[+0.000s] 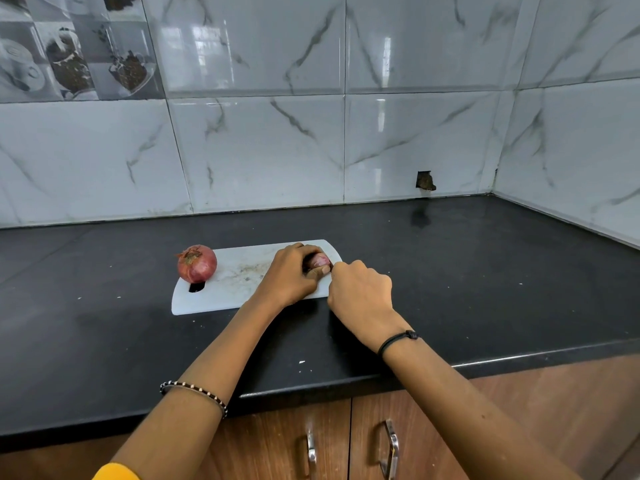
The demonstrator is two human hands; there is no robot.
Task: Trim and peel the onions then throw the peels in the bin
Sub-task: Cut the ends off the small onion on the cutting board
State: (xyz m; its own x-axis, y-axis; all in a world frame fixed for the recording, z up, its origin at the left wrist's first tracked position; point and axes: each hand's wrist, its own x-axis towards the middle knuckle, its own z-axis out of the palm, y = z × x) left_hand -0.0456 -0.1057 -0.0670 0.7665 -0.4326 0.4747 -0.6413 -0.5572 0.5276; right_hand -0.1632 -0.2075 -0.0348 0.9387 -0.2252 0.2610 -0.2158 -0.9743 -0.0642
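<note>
A white cutting board (239, 275) lies on the black counter. An unpeeled red onion (196, 264) stands on the board's left end, above its handle slot. At the board's right end my left hand (291, 275) grips a second red onion (320, 260), of which only a pink patch shows between the fingers. My right hand (360, 289) is curled into a fist right against that onion's right end. A thin pale edge, seemingly a knife blade, shows at its thumb side. The rest of the knife is hidden in the fist.
The black counter (485, 271) runs to a marble-tiled wall behind and on the right. A small hole (425, 181) is broken in the wall tile at the back right. Wooden cabinet doors with metal handles (391, 448) sit below the counter's front edge. No bin is in view.
</note>
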